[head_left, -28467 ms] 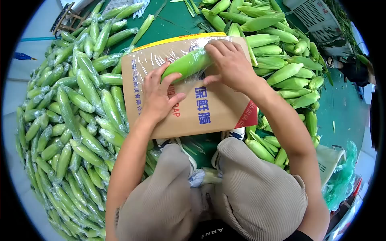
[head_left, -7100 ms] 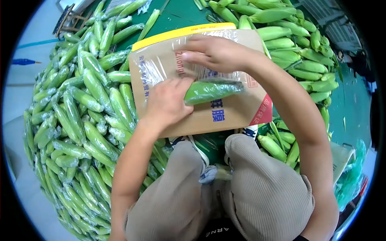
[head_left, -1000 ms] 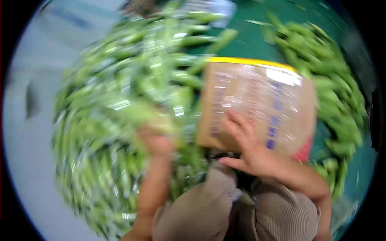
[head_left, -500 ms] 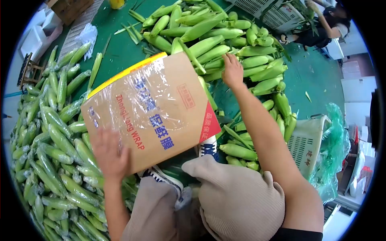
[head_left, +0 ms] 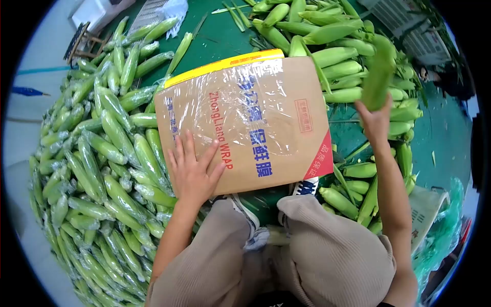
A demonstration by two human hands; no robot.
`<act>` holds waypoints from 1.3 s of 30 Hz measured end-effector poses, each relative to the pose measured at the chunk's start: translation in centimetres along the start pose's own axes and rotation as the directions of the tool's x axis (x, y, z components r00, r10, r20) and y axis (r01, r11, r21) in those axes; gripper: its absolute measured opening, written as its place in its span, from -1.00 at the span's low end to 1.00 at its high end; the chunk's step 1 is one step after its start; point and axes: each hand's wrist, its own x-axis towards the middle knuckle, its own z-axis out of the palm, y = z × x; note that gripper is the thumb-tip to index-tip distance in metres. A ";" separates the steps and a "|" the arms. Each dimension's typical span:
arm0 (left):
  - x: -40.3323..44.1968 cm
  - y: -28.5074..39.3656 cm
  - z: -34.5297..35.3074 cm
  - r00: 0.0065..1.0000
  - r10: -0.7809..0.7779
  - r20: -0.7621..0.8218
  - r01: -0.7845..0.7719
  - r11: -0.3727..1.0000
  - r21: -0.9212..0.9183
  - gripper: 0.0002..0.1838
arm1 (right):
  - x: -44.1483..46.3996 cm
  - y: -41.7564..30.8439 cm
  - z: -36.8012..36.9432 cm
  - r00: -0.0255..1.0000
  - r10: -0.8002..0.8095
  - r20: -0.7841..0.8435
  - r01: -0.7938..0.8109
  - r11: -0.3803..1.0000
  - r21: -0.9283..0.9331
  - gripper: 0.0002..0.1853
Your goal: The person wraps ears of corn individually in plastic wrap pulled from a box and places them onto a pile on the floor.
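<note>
My right hand (head_left: 376, 120) grips one end of a green ear of corn (head_left: 379, 77), blurred by motion and held up over the pile. Fingers spread, my left hand (head_left: 196, 169) lies flat on the lower left of a cardboard box (head_left: 240, 133) marked "ZhongLiang WRAP". Clear film covers part of the box top, and a yellow strip (head_left: 225, 66) shows along its far edge. Beyond and right of the box is a pile of unwrapped corn ears (head_left: 340, 66). To the left lies a large heap of film-wrapped corn (head_left: 112, 179).
A pale crate (head_left: 427, 212) with green plastic sheeting (head_left: 442, 245) stands at the right. Farther crates (head_left: 404, 25) sit at the top right. A wooden stool (head_left: 87, 43) is at the upper left. My knees are close below the box, above the green floor (head_left: 209, 38).
My right hand was empty at the pile and now holds a raised ear of corn. My left hand now rests farther onto the box. The view has shifted left.
</note>
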 end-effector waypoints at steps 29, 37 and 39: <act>9.8 -0.8 -1.7 0.946 0.186 -0.267 -0.226 0.966 -0.128 -0.27 | -5.8 -11.1 8.1 0.881 -0.473 0.026 0.327 0.647 0.688 -0.73; 9.9 -0.9 -1.9 0.959 0.171 -0.225 -0.218 0.954 -0.207 -0.25 | -3.6 -8.7 7.4 0.864 -0.493 -0.106 0.448 0.653 0.611 -0.52; 9.7 -0.9 -1.9 0.962 0.150 -0.226 -0.197 0.959 -0.202 -0.24 | -5.3 -6.6 4.9 0.781 -0.580 0.232 0.482 0.796 0.366 -0.55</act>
